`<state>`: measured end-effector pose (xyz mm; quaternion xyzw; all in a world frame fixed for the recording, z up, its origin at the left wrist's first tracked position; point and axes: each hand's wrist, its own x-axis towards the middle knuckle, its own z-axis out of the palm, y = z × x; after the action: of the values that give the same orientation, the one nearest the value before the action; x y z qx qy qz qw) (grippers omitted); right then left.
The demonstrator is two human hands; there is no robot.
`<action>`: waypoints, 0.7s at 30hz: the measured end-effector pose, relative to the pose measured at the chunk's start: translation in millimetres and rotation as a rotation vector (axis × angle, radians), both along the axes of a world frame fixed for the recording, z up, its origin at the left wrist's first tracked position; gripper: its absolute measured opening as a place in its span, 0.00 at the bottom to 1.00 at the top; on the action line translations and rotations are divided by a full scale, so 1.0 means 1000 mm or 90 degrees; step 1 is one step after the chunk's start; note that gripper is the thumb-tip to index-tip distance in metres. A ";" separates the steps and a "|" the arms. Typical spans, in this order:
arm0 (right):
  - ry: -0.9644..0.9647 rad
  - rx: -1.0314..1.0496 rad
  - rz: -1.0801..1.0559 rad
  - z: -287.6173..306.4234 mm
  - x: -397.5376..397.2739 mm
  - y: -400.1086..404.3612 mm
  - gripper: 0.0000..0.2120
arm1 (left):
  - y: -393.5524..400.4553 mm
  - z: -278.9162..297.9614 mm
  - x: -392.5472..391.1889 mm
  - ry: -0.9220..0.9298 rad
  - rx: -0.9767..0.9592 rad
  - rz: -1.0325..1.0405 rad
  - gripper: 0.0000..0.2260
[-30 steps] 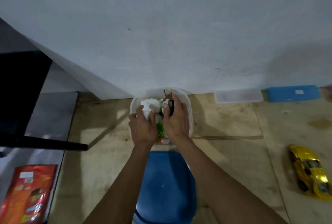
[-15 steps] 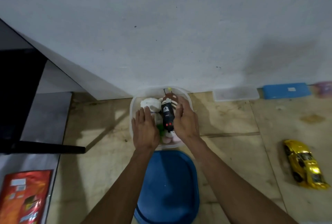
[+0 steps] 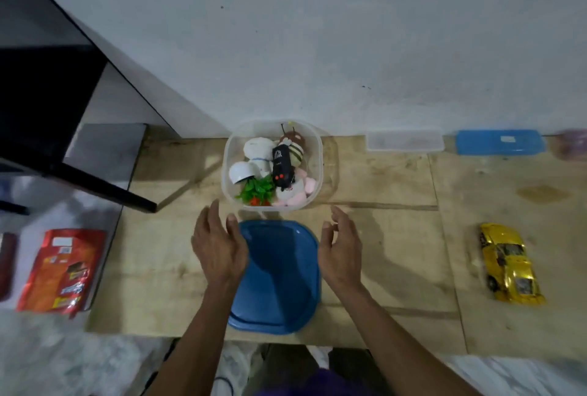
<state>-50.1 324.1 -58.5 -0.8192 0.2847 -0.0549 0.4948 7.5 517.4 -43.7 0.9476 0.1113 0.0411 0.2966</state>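
Beside the blue lid (image 3: 279, 275), my left hand (image 3: 219, 246) and right hand (image 3: 341, 252) have drawn back from the packed tub (image 3: 317, 157), fingers (image 3: 213, 216) loose and empty, ready to cover it.

The blue plastic lid (image 3: 279, 268), a rounded square with a raised rim, lies flat on the wooden board (image 3: 381, 236) right in front of me, between my left hand (image 3: 219, 249) and my right hand (image 3: 341, 252). Just beyond its far edge the clear plastic tub (image 3: 227, 154) stands upright and uncovered, packed with soft toys (image 3: 257, 147), a black toy (image 3: 281, 167) and a tipped white pot (image 3: 240, 172) of green leaves.
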 end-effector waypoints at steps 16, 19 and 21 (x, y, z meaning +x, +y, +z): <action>0.236 0.111 0.118 -0.025 -0.069 0.041 0.24 | 0.050 -0.029 -0.071 0.405 -0.045 0.005 0.29; 0.224 0.111 0.076 -0.015 -0.071 0.052 0.27 | 0.057 -0.021 -0.073 0.421 -0.076 0.021 0.32; 0.202 0.110 0.042 -0.009 -0.077 0.060 0.28 | 0.063 -0.017 -0.079 0.391 -0.091 0.010 0.34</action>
<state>-126.9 384.4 -67.3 -0.7809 0.3356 0.1160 0.5140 -71.9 580.7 -60.6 0.8914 0.2054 -0.2529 0.3150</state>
